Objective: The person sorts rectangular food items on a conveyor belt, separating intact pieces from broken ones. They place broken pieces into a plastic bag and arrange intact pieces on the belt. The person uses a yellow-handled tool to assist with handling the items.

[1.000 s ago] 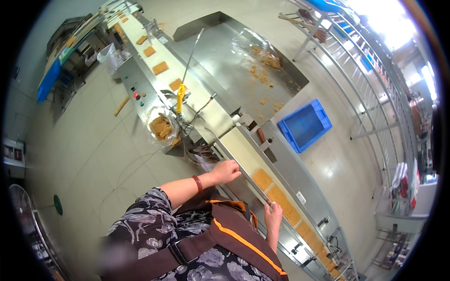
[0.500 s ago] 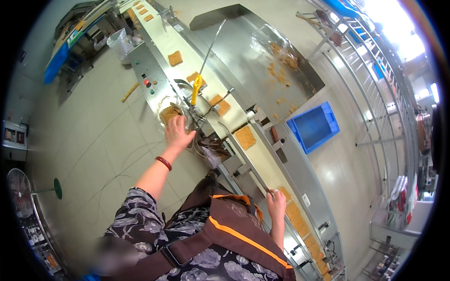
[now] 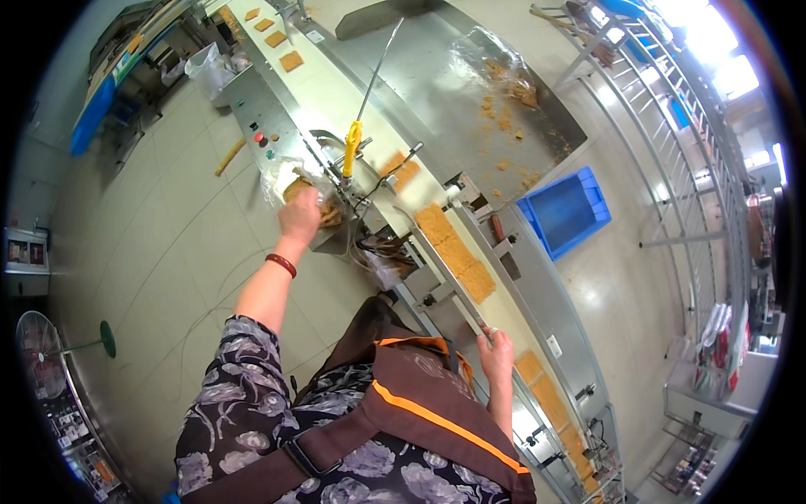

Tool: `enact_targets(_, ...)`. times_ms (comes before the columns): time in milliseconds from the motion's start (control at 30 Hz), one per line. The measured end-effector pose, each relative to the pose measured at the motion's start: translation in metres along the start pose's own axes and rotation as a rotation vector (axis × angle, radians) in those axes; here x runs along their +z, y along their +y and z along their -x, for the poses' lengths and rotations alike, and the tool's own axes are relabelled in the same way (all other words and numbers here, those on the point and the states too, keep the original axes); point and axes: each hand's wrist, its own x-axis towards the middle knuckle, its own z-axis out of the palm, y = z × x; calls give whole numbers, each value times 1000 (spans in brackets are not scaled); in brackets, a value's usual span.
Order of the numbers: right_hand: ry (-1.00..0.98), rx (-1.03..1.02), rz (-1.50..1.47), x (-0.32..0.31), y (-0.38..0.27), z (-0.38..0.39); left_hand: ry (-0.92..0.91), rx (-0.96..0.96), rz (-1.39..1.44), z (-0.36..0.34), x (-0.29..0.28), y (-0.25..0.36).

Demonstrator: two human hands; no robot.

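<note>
My left hand [image 3: 300, 213] is closed over a container lined with a clear plastic bag [image 3: 272, 180], beside the belt. Brown pieces [image 3: 332, 212] lie in it; whatever the fingers grip is hidden. My right hand [image 3: 497, 351] curls round a thin metal guide rail [image 3: 453, 290] along the belt's near side. On the pale conveyor belt [image 3: 329, 102], flat golden-brown squares [image 3: 457, 252] lie end to end beside the rail. A single square [image 3: 402, 171] sits farther up, and a strip of squares [image 3: 550, 403] continues past my right hand.
A yellow-handled tool with a long metal rod [image 3: 352, 149] stands up beside the belt. Beyond it, a steel tray [image 3: 420, 92] holds crumbs and clear plastic. A blue crate [image 3: 564, 214] and metal racks [image 3: 651, 151] stand at right. Buttons [image 3: 259, 137] sit on the steel panel.
My left hand has moved slightly left and down into the bag, its fingers closing. Squares have travelled along the belt toward me and now form a row by the rail. My right hand stays at the rail.
</note>
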Motion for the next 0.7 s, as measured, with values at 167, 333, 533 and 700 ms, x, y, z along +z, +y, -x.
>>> enact_targets(167, -62, 6, -8, -1, -10, -8, -87, 244, 122, 13, 3, -24)
enact_targets(333, -109, 38, 31, -6, -9, -7, 159, -309, 37, -38, -7, -60)
enact_targets(533, -147, 23, 51, 1, -15, -11, -146, -206, -190, -89, 5, -82)
enact_targets(700, -154, 2, 40, 11, -22, -13, -588, -195, 171, -96, 19, -109)
